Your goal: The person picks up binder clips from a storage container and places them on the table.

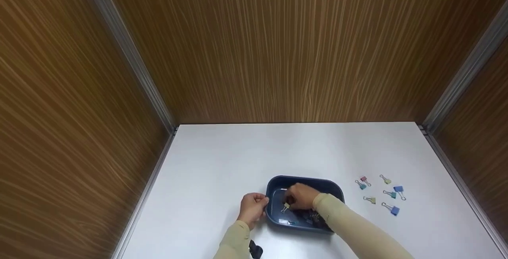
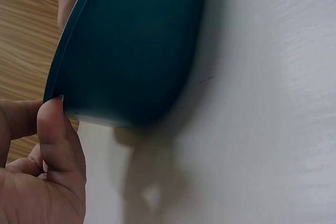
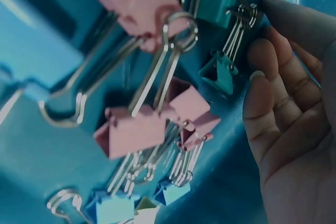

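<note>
A dark blue plastic tray (image 1: 337, 187) with rounded corners stands on the white table, holding binder clips. My left hand (image 1: 252, 210) pinches its left rim between thumb and fingers; the left wrist view shows the outer wall (image 2: 131, 45) close up. Inside the tray is my right hand (image 1: 302, 196), near a small yellow binder clip (image 1: 286, 205). In the right wrist view its index finger and thumb stand apart beside a teal binder clip (image 3: 219, 72). Pink binder clips (image 3: 137, 132) and a light blue one (image 3: 37, 45) lie around. My right forearm hides part of the tray.
To the right of the tray, several loose binder clips lie spread on the table, among them a blue one (image 1: 394, 210), a yellow one (image 1: 371, 200) and a red one (image 1: 364, 179). Wood-grain panels (image 1: 293, 52) enclose the table at the back and sides.
</note>
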Available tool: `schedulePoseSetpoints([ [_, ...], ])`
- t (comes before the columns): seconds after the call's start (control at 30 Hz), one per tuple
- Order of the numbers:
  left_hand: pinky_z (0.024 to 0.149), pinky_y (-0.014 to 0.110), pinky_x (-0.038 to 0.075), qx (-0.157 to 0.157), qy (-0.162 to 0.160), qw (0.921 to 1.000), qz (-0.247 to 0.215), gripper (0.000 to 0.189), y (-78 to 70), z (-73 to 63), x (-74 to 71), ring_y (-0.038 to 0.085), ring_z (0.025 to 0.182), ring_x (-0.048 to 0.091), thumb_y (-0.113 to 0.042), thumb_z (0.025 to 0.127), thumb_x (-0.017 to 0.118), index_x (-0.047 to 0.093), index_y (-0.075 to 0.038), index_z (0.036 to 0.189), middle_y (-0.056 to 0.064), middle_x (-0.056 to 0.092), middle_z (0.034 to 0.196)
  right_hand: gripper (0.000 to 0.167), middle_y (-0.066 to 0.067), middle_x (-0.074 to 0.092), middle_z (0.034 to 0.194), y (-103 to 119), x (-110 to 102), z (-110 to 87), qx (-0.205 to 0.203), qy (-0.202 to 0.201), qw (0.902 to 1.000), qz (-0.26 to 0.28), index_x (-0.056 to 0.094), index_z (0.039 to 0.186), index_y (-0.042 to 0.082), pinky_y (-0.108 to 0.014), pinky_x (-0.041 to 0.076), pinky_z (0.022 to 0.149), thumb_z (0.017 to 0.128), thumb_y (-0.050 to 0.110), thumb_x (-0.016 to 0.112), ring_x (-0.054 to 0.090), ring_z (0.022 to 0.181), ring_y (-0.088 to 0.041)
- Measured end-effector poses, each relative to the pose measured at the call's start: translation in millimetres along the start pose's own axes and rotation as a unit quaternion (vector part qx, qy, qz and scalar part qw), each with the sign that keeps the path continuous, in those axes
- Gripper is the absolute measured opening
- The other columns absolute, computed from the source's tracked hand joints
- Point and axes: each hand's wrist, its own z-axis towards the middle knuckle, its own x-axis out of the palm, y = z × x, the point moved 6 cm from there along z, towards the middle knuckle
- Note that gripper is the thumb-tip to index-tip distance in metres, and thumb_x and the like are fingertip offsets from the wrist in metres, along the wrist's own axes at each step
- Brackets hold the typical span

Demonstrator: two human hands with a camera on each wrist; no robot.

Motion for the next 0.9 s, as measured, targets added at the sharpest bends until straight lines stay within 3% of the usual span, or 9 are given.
schedulePoseSetpoints([
  [0.3, 0.047, 0.025, 0.045, 0.003, 0.001, 1.0000, 0.004, 0.011, -0.5, 0.5, 0.9, 0.009, 0.053, 0.051, -0.011, 0.089, 0.067, 0.063, -0.002, 0.095, 0.004, 0.060, 0.079, 0.016, 0.015, 0.059, 0.063, -9, 0, -2.3, 0.035, -0.016, 0.9989, 0.028, 0.071, 0.079, 0.014, -0.019, 0.045, 0.053, 0.069, 0.017, 0.083, 0.052, 0.055, 0.001],
  [0.5, 0.050, 0.027, 0.048, 0.004, 0.001, 1.0000, 0.009, 0.012, -0.1, 1.2, 2.0, 0.010, 0.054, 0.053, -0.011, 0.089, 0.067, 0.064, -0.002, 0.096, 0.005, 0.060, 0.080, 0.018, 0.014, 0.060, 0.065, -12, -6, -6.0, 0.048, -0.019, 0.9982, 0.032, 0.073, 0.081, 0.013, -0.020, 0.046, 0.053, 0.071, 0.022, 0.084, 0.053, 0.054, 0.001],
  [0.67, 0.048, 0.026, 0.047, 0.009, -0.002, 0.9999, 0.008, 0.009, 0.1, 1.3, 1.8, 0.009, 0.053, 0.051, -0.009, 0.089, 0.066, 0.063, -0.002, 0.093, 0.004, 0.060, 0.077, 0.019, 0.014, 0.061, 0.068, -10, -24, -10.9, 0.053, -0.030, 0.9974, 0.039, 0.073, 0.087, 0.013, -0.021, 0.048, 0.057, 0.073, 0.021, 0.083, 0.054, 0.059, 0.000],
  [0.9, 0.044, 0.024, 0.042, 0.024, 0.003, 0.9997, -0.001, 0.009, -1.8, -0.7, 1.8, 0.009, 0.050, 0.050, -0.009, 0.090, 0.066, 0.063, -0.001, 0.094, 0.004, 0.059, 0.076, 0.018, 0.013, 0.063, 0.072, -15, -62, -26.0, 0.061, -0.078, 0.9921, 0.076, 0.073, 0.090, 0.014, -0.023, 0.051, 0.061, 0.075, 0.018, 0.082, 0.058, 0.065, -0.003],
])
